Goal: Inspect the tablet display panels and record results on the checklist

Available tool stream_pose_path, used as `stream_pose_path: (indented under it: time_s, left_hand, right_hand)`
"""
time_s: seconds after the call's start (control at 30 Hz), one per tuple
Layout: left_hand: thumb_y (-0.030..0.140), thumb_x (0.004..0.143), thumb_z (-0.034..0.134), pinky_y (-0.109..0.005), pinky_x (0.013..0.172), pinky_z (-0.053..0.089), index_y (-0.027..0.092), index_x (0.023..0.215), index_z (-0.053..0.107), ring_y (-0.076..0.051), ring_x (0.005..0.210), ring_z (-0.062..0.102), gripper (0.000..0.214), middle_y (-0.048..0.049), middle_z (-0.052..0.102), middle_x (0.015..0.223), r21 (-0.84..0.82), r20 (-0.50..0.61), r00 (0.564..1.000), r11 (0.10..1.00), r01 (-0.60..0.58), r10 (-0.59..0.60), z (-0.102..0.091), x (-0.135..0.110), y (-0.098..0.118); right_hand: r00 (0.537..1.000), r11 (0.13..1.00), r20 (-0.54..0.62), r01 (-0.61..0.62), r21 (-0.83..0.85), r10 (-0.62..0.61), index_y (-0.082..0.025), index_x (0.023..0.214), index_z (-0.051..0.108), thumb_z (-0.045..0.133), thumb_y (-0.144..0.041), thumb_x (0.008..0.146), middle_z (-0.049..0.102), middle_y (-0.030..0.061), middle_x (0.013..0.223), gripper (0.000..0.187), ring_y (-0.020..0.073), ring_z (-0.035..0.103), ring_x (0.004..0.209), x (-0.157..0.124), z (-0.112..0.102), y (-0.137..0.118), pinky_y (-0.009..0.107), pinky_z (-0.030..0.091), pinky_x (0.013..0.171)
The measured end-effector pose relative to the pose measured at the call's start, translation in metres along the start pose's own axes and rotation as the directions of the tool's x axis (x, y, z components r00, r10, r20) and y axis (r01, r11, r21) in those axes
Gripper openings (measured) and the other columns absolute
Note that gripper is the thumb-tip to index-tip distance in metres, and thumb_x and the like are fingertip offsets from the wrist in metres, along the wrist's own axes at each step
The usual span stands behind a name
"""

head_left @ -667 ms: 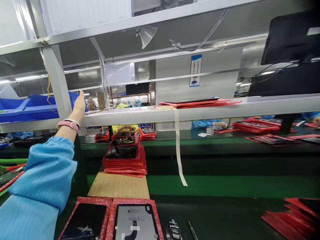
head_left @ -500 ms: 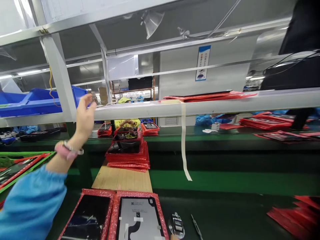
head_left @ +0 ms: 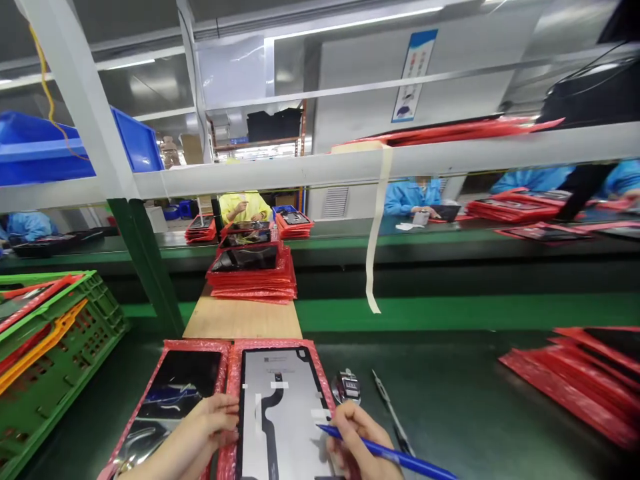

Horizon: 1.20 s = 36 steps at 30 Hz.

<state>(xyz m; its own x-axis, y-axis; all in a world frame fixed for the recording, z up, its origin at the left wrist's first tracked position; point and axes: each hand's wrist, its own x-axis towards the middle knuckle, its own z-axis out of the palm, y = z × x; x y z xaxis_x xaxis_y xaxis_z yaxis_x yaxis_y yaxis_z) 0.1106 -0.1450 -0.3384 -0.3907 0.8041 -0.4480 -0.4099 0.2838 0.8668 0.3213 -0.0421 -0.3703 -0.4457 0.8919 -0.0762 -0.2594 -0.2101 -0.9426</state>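
My left hand [head_left: 200, 430] lies with fingers stretched flat across the seam between two red bubble-wrap sleeves. The left sleeve holds a black glossy panel [head_left: 173, 393]. The right sleeve holds a grey back panel [head_left: 280, 407] with a black curved strip and white tape pieces. My right hand [head_left: 357, 443] is closed round a blue pen [head_left: 395, 457], whose tip rests at the grey panel's right edge. Just beyond that hand lie a small metal tally counter [head_left: 346, 387] and tweezers [head_left: 390, 410].
A stack of red sleeves with dark panels [head_left: 253, 270] sits on a wooden board [head_left: 243, 320] ahead. A green crate [head_left: 55, 333] stands at left, more red sleeves [head_left: 585, 373] at right. A white tape strip [head_left: 376, 233] hangs from the shelf rail. Other workers sit across the conveyor.
My left hand came down from the upper shelf rail to the sleeves. My right hand with the pen came into view. The view tilted down.
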Motion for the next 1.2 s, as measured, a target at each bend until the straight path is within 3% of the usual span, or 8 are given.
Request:
stream_pose_path:
  time_s: [0.2, 0.33, 0.43, 0.63, 0.73, 0.87, 1.03, 1.2]
  left_hand:
    - [0.003, 0.042, 0.061, -0.033, 0.083, 0.045, 0.013, 0.079, 0.066, -0.026, 0.092, 0.062, 0.039, -0.0123, 0.067, 0.091, -0.047, -0.011, 0.999, 0.998, 0.041, -0.042, -0.006, 0.013, -0.002]
    - [0.008, 0.048, 0.063, -0.035, 0.085, 0.047, 0.014, 0.086, 0.066, -0.027, 0.102, 0.061, 0.038, -0.0153, 0.065, 0.102, -0.060, -0.057, 0.995, 0.995, 0.080, -0.083, -0.007, 0.017, 0.003]
    - [0.009, 0.051, 0.063, -0.035, 0.085, 0.047, 0.014, 0.086, 0.065, -0.026, 0.102, 0.061, 0.035, -0.0154, 0.064, 0.105, -0.071, -0.101, 0.988, 0.992, 0.108, -0.115, -0.002, 0.012, 0.010]
    - [0.009, 0.056, 0.062, -0.032, 0.080, 0.048, 0.011, 0.096, 0.064, -0.022, 0.093, 0.063, 0.040, -0.0157, 0.063, 0.111, -0.073, -0.139, 0.983, 0.991, 0.111, -0.120, 0.009, 0.002, 0.017]
    - [0.009, 0.061, 0.060, -0.029, 0.073, 0.049, 0.013, 0.098, 0.063, -0.018, 0.086, 0.063, 0.038, -0.0123, 0.066, 0.107, -0.081, -0.131, 0.982, 0.988, 0.128, -0.138, 0.010, 0.001, 0.019]
    - [0.009, 0.064, 0.065, -0.024, 0.065, 0.046, 0.014, 0.094, 0.064, -0.013, 0.068, 0.061, 0.030, -0.0043, 0.069, 0.081, -0.045, -0.088, 0.991, 0.995, 0.094, -0.098, 0.013, 0.002, 0.023]
    - [0.023, 0.067, 0.074, -0.032, 0.078, 0.048, 0.011, 0.089, 0.067, -0.022, 0.079, 0.067, 0.026, -0.0102, 0.072, 0.084, 0.064, 0.245, 0.969, 0.998, 0.023, -0.038, 0.034, 0.007, 0.028]
    - [0.018, 0.063, 0.074, -0.038, 0.079, 0.051, 0.016, 0.094, 0.062, -0.026, 0.081, 0.069, 0.033, -0.0089, 0.073, 0.088, 0.028, 0.179, 0.983, 0.999, 0.033, -0.038, 0.055, 0.015, 0.021]
  right_hand:
    - [0.995, 0.966, 0.047, 0.094, -0.240, -0.085, -0.018, 0.055, 0.053, 0.079, -0.044, 0.060, 0.052, -0.0037, 0.049, 0.037, 0.0093, 0.043, 0.044, -0.003, -0.004, 0.001, 0.022, 0.031, 0.044]
    - [0.973, 0.837, 0.095, 0.230, -0.497, -0.211, -0.021, 0.047, 0.034, 0.064, -0.037, 0.072, 0.036, -0.0064, 0.047, 0.042, 0.0099, 0.034, 0.046, -0.004, -0.012, 0.014, 0.025, 0.028, 0.048]
    - [0.963, 0.726, 0.144, 0.266, -0.634, -0.228, -0.023, 0.050, 0.027, 0.052, -0.032, 0.079, 0.030, -0.0064, 0.048, 0.039, 0.0108, 0.033, 0.046, -0.004, -0.014, 0.020, 0.026, 0.028, 0.051]
    - [0.947, 0.629, 0.207, 0.317, -0.710, -0.244, -0.023, 0.053, 0.024, 0.049, -0.026, 0.078, 0.030, -0.0063, 0.048, 0.036, 0.0110, 0.033, 0.046, -0.006, -0.011, 0.019, 0.026, 0.026, 0.051]
    - [0.950, 0.654, 0.213, 0.311, -0.690, -0.228, -0.023, 0.053, 0.021, 0.047, -0.025, 0.079, 0.029, -0.0063, 0.049, 0.036, 0.0110, 0.032, 0.046, -0.006, -0.011, 0.019, 0.026, 0.026, 0.051]
    - [0.968, 0.763, 0.136, 0.248, -0.597, -0.209, -0.024, 0.052, 0.023, 0.050, -0.033, 0.079, 0.030, -0.0061, 0.049, 0.039, 0.0112, 0.032, 0.048, -0.004, -0.011, 0.017, 0.026, 0.026, 0.051]
    - [0.995, 0.963, 0.012, 0.102, -0.251, -0.102, -0.023, 0.052, 0.034, 0.061, -0.057, 0.074, 0.034, -0.0076, 0.046, 0.048, 0.0092, 0.030, 0.044, -0.003, 0.000, 0.006, 0.024, 0.026, 0.047]
    - [0.999, 0.996, 0.034, 0.004, -0.093, -0.001, -0.020, 0.059, 0.045, 0.064, -0.069, 0.068, 0.043, -0.0075, 0.039, 0.053, 0.0051, 0.026, 0.036, -0.006, 0.002, -0.004, 0.021, 0.015, 0.041]
